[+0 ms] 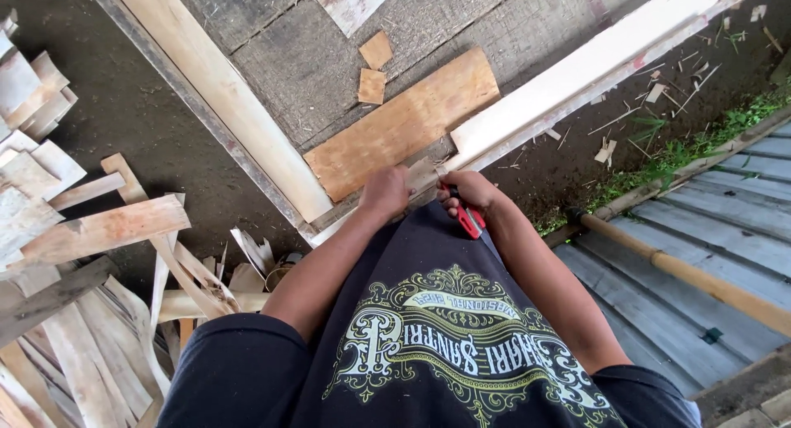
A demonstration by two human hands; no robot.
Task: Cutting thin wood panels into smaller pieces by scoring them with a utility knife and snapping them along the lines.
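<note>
My left hand (386, 189) is curled into a loose fist at the near end of the long pale planed wooden plank (577, 74), which runs away from me up toward the right. Its fingers are folded under against the wood, touching the plank's end, but I cannot tell whether they truly grip it. My right hand (468, 193) sits just beside the left, its fingers (449, 204) pressed together around a red-handled tool (471, 222); only the red grip and a bit of dark metal show against my dark printed shirt (437, 337), so I cannot tell what kind of tool it is.

Just beyond my left hand lies a flat rectangular piece of orange-brown plywood (404, 123), tilted, its near corner close to my knuckles. Two small square plywood offcuts (375, 65) lie near its far edge on the grey weathered board surface (313, 57). A second long pale wooden beam (222, 90) runs diagonally from the upper left down to meet the plywood's near corner.

To my left, on the dark earth floor (140, 115), a heap of thin pale wood scraps and shavings (82, 255) is piled loosely. To my right a brown round wooden pole (684, 271) lies across grey corrugated metal sheeting (725, 205), with a strip of green grass (700, 140) beyond it.
</note>
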